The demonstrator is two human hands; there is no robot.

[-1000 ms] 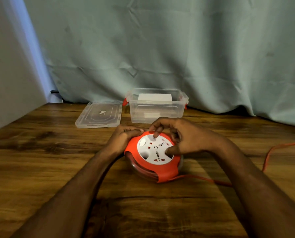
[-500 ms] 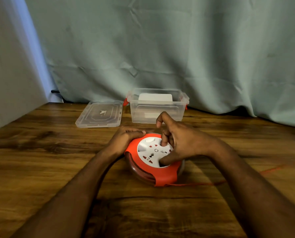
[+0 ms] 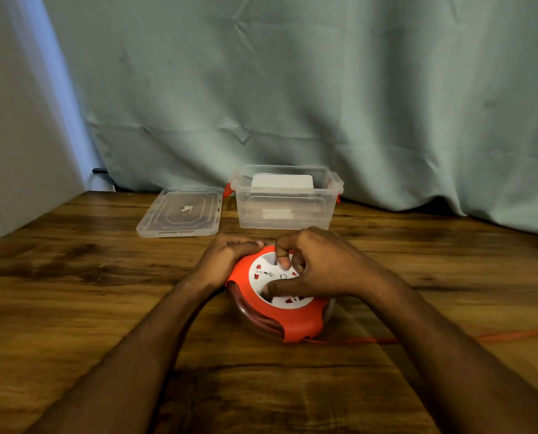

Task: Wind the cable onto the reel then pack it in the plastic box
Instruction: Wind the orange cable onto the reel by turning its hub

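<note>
Reel (image 3: 278, 303) sits mid-table, orange rim w/ white socket face partly hidden under right hand (image 3: 319, 266); its fingers curl onto that face, thumb pressed low. Left hand (image 3: 227, 258) grips reel's far-left rim, fingers wrapped over. Cable (image 3: 418, 338) trails right, blurred, cut off at frame edge. Plastic box (image 3: 286, 198) stands open behind, lid (image 3: 181, 213) beside it on table (image 3: 73, 308).

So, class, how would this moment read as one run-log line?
left hand grips cable reel | right hand on white socket face | orange cable partly unwound | plastic box open
</note>
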